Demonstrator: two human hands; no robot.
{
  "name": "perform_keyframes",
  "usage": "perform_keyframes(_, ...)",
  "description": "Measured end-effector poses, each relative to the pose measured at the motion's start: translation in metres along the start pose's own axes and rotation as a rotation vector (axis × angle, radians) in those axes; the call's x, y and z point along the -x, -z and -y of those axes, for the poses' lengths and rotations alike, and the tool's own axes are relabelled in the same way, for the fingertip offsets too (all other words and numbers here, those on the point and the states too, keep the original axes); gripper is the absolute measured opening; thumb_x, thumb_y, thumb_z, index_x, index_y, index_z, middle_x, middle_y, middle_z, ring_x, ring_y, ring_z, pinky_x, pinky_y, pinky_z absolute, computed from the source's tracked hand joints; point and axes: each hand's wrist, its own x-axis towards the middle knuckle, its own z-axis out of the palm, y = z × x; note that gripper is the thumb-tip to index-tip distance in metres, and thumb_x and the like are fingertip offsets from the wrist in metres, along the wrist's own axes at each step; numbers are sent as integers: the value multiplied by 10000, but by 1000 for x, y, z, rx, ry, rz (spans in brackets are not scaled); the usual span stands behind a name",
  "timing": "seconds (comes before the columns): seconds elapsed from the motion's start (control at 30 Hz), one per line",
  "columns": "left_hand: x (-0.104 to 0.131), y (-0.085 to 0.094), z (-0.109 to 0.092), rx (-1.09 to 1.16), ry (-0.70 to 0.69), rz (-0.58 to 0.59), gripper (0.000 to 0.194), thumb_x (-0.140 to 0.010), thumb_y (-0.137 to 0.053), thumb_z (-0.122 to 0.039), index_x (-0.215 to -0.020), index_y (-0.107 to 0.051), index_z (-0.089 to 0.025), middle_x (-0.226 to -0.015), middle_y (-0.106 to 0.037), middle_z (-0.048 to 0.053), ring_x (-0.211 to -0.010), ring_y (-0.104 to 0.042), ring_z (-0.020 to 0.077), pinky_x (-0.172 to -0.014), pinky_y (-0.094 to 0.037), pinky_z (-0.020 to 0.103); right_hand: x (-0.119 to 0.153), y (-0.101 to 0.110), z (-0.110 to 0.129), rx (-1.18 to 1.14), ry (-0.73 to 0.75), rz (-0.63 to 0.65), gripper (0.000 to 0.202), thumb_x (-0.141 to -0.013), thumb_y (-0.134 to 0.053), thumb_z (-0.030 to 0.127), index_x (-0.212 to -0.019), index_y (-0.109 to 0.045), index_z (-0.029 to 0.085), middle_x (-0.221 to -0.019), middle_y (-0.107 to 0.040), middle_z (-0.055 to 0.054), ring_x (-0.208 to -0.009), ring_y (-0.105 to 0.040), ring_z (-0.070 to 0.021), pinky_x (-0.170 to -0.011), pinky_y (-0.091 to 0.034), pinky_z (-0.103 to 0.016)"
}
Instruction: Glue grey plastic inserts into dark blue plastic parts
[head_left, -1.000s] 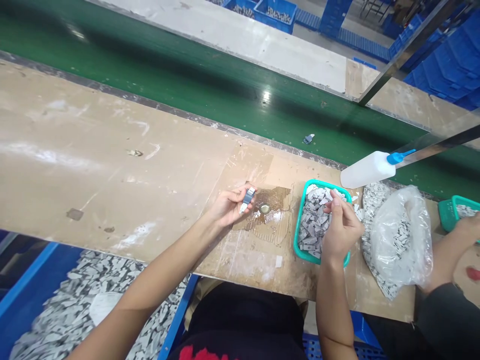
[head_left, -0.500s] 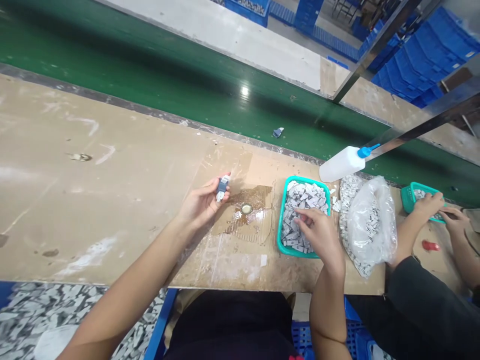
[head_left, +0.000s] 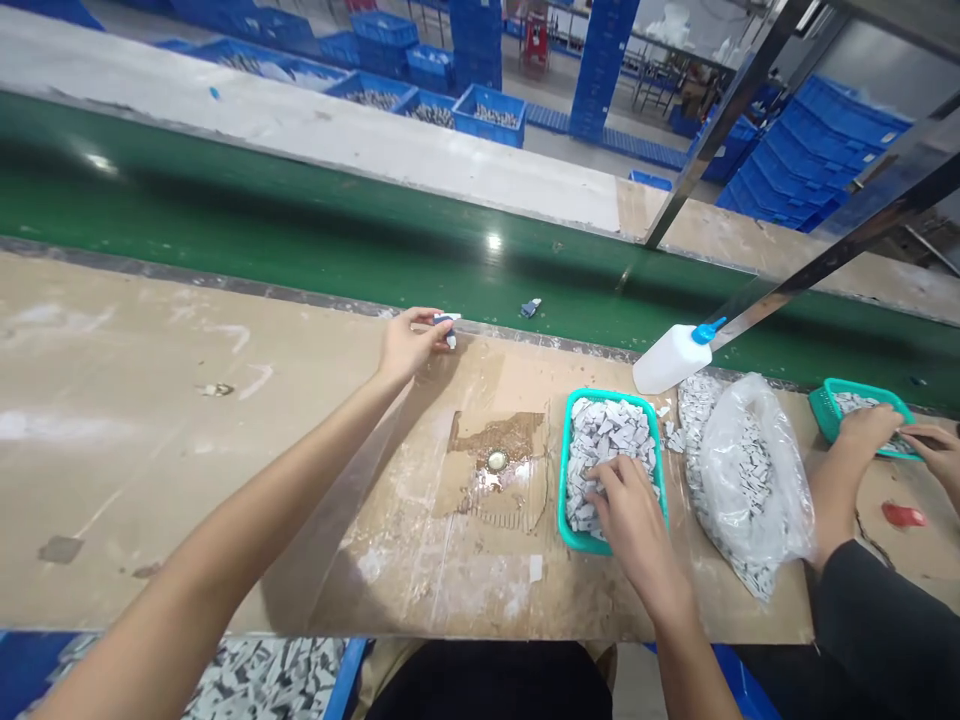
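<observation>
My left hand (head_left: 411, 343) pinches a small dark blue-and-white plastic part (head_left: 448, 328) between thumb and fingers, above the table edge beside the green belt. My right hand (head_left: 634, 505) reaches into a turquoise basket (head_left: 562, 500) heaped with small light grey plastic pieces (head_left: 611, 428). Its fingertips are bent close together on the pieces, and whether one is between them is hidden. Left of the basket, a small round cup (head_left: 497, 461) sits in a wet patch on the cardboard table top (head_left: 315, 420).
A white bottle (head_left: 664, 360) with a blue nozzle leans behind the basket. A clear bag of pieces (head_left: 757, 480) lies to its right. Another part (head_left: 531, 308) rests on the green belt (head_left: 420, 265). At far right, a co-worker's hands (head_left: 870, 430) work at a second basket (head_left: 825, 415).
My left hand has moved away from me, carrying the part toward the belt. My right hand stays at the basket, its fingers now lower among the pieces. The head view has tilted up.
</observation>
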Motion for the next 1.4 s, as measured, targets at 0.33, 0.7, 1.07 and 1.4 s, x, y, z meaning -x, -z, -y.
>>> perform_keyframes(0.33,-82,-59,-15,-409,-112,-145,517,-778,-698,-180,-1247,-540,-28,-1370,-427,278,-1347,-357,377,-1142,-237,474,26,-5,-8,-587,-274,-229,102,-923,-566,290,-963,-634,226,-962,-698,-52,-889,-669,-212,-737,-542,-314)
perform_keyframes(0.7,-55,-102,0,-144,-68,48,258,-711,-700,-155,-966,-669,-144,-1107,-648,137,-1211,-507,325,-1090,-323,468,15,-1,5,-1151,-463,-162,326,-834,-678,425,-1055,-601,198,-781,-698,-57,-729,-679,-198,-644,-565,-284)
perform_keyframes(1.07,42,-20,10,609,301,272,398,-701,-611,-3,-1085,-653,-101,-820,-671,57,-694,-633,90,-720,-532,188,-49,-29,38,-866,-120,-39,333,-844,-614,312,-1147,-669,186,-883,-714,-48,-776,-647,-169,-723,-517,-283)
perform_keyframes(1.4,77,6,28,923,320,205,322,-709,-714,-5,-985,-581,-106,-773,-716,60,-752,-724,190,-823,-565,343,-56,-52,50,-462,75,22,279,-917,-587,328,-1126,-723,201,-945,-756,-78,-777,-697,-194,-728,-542,-304)
